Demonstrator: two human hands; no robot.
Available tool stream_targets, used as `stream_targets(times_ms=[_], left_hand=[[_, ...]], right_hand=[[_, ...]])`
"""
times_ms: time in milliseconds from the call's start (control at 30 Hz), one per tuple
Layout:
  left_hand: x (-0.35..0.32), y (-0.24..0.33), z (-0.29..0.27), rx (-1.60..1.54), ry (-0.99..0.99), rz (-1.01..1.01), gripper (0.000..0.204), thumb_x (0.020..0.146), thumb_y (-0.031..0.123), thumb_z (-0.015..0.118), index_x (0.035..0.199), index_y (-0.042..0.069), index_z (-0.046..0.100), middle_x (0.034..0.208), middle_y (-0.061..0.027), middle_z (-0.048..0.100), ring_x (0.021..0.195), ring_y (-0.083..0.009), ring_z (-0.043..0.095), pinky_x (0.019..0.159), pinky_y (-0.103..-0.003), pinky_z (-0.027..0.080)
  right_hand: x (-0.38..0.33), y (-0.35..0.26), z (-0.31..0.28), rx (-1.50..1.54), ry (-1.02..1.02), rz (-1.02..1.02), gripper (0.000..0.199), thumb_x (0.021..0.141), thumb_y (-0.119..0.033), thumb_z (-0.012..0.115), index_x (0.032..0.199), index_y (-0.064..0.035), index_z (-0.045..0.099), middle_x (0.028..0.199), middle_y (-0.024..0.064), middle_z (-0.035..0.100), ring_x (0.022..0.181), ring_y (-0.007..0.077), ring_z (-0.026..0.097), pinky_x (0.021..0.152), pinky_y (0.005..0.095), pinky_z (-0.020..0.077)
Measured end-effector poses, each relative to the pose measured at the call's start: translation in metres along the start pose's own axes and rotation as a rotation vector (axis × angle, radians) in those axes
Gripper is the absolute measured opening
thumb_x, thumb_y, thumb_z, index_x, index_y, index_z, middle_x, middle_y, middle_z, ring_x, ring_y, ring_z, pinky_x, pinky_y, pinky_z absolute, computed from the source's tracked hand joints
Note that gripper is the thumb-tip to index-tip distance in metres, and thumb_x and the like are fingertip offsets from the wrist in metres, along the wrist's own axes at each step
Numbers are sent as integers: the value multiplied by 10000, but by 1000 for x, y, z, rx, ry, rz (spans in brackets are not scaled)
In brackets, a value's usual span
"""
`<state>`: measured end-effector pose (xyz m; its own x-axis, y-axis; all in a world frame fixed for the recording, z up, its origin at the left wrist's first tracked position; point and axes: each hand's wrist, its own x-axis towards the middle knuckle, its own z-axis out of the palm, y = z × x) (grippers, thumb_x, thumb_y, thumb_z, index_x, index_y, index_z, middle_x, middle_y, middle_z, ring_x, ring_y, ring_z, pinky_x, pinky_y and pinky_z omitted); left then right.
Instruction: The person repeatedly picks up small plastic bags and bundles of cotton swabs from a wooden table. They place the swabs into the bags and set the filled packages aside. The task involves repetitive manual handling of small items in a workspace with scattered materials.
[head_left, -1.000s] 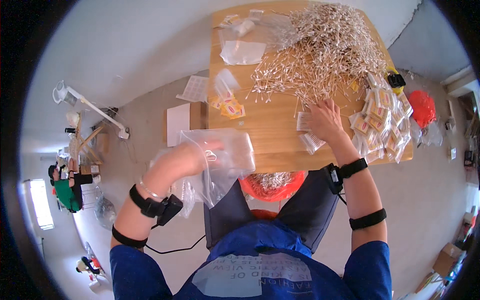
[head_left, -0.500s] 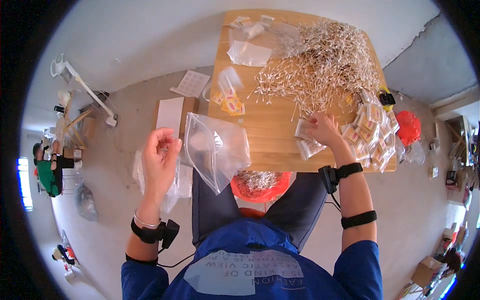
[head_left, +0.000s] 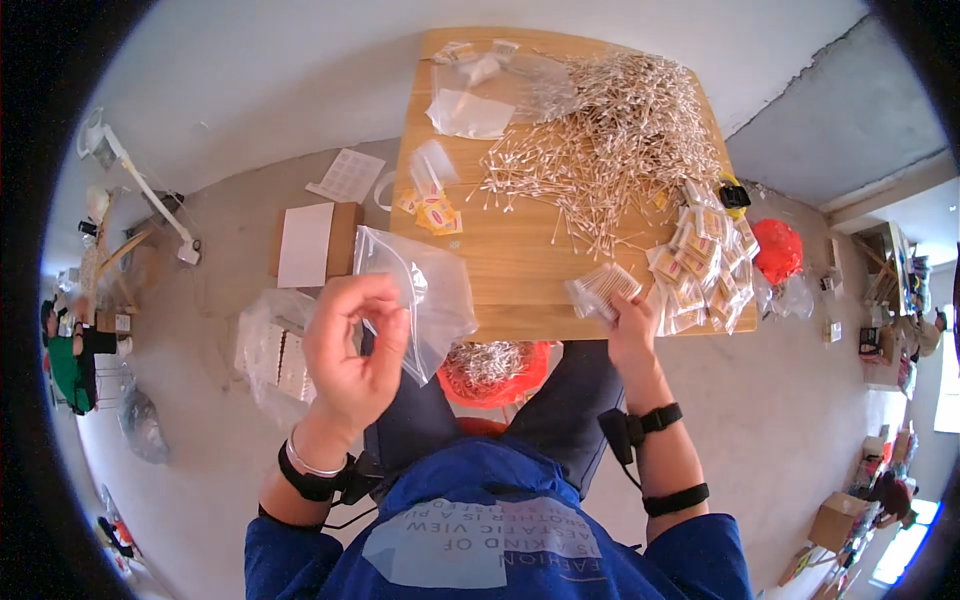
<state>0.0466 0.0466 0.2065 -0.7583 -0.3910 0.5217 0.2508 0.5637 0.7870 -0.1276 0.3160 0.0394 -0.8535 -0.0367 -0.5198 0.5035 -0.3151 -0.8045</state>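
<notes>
my left hand [head_left: 350,350] pinches a clear glossy plastic bag [head_left: 425,295]; my right hand [head_left: 632,325] holds a filled plastic packet [head_left: 603,290]. smooth matt wood table [head_left: 520,270], white swabs [head_left: 620,140].

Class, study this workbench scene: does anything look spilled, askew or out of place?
Yes. The cotton swabs lie in a loose heap across the wooden table, strays scattered toward its middle. A cardboard box and white sheet sit on the floor.

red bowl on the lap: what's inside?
The red bowl holds a heap of white cotton swabs. The clear plastic bag in the left hand covers its left edge; its bottom is hidden.
</notes>
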Motion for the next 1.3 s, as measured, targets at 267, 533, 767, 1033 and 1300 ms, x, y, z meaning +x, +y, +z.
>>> stream_targets(times_ms=[267, 533, 767, 1033, 1300], left_hand=[[-10, 4, -5, 91, -115, 54, 219, 803, -24, 639, 1015, -4, 589, 883, -117, 620, 663, -158, 609, 592, -247, 482], [-25, -14, -26, 115, 3, -64, 237, 851, 5, 624, 1076, -29, 559, 958, -98, 595, 775, -123, 578, 700, -245, 492], [-25, -30, -29, -124, 118, -254, 302, 878, 5, 597, 1168, -7, 514, 1007, -66, 564, 822, -94, 557, 776, -236, 494], [-32, -36, -29, -137, 85, -303, 297, 861, -12, 611, 1148, 11, 537, 990, -53, 583, 824, -80, 557, 760, -227, 483], [-33, -40, -36, -92, 52, -363, 331, 864, -23, 599, 1182, 18, 519, 1048, -72, 572, 875, -83, 563, 805, -231, 478]], right_hand=[[10, 33, 21, -23, 102, -36, 250, 834, -94, 631, 1033, 45, 568, 973, 114, 637, 846, 203, 642, 721, 321, 545], [14, 39, 52, -636, 683, -16, 650, 636, -247, 797, 1165, 4, 514, 1194, 174, 540, 1130, 315, 515, 948, 406, 450], [20, 36, 50, -797, 552, 3, 725, 622, -244, 795, 1240, -41, 473, 1228, 148, 527, 1160, 307, 495, 978, 420, 410], [6, 24, 78, -1145, 563, 52, 771, 611, -353, 799, 1237, -54, 464, 1264, 131, 521, 1232, 300, 439, 1027, 458, 322], [-2, 14, 88, -1491, 455, -316, 666, 664, -228, 741, 1246, -96, 445, 1204, 118, 502, 1195, 297, 419, 1006, 470, 274]])
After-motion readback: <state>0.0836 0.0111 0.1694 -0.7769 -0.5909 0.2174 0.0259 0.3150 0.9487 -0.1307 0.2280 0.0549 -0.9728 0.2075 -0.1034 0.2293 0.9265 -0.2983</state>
